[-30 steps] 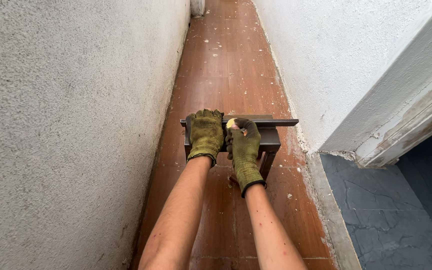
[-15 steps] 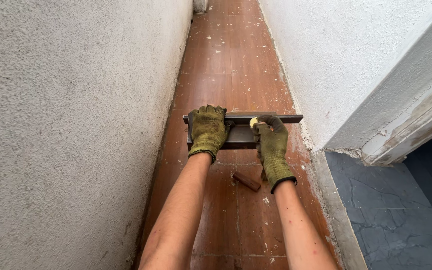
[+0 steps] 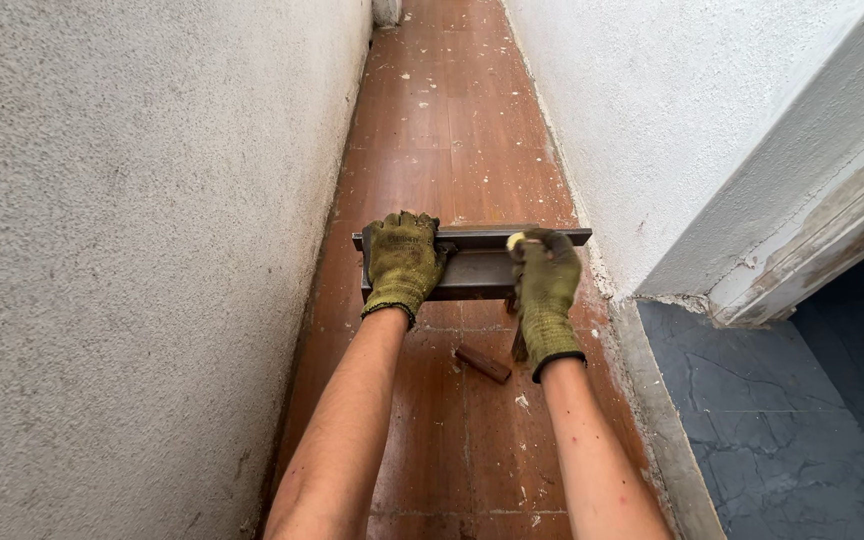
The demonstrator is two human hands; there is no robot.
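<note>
Head view: a narrow corridor of reddish-brown, paint-flecked floor tiles (image 3: 452, 130) runs between rough white plastered walls (image 3: 132, 230). Both green-gloved hands clasp a dark flat metal bar (image 3: 477, 262) held crosswise — left hand (image 3: 404, 260), right hand (image 3: 544, 285); a small brown wooden piece (image 3: 483, 364) lies below.

- My 2 gloves (image 3: 404, 262) are olive green, speckled.
- The metal bar (image 3: 474, 262) I grip is dark grey.
- Floor tiles (image 3: 452, 140) are reddish-brown, flecked white.
- Walls (image 3: 132, 220) are off-white.
</note>
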